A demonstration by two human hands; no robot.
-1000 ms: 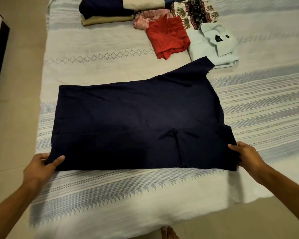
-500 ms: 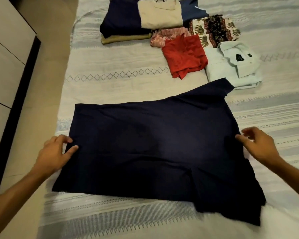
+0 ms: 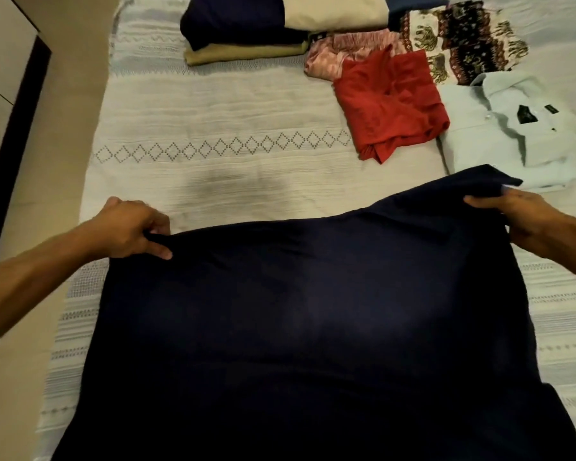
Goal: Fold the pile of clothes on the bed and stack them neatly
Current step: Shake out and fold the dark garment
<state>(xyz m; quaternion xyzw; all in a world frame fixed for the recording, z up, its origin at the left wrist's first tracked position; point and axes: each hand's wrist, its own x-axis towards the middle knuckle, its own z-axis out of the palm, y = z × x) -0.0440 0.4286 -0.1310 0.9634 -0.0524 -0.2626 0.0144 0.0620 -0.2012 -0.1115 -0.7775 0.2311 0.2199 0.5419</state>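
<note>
A large navy garment lies spread across the near part of the bed and fills the lower half of the head view. My left hand pinches its far left corner. My right hand grips its far right corner, where a sleeve tip sticks up. At the far end of the bed lies a folded stack of navy, cream and olive pieces. Beside the stack lie a pink garment, a red garment, a patterned elephant-print cloth and a folded pale blue shirt.
The bed's left edge runs along a beige floor. A dark-edged cabinet stands at the far left. White bedspread with a diamond pattern shows between the navy garment and the far clothes.
Both hands left the garment's near edge and moved up its sides to the far corners, which they now hold. The camera has moved forward over the bed.
</note>
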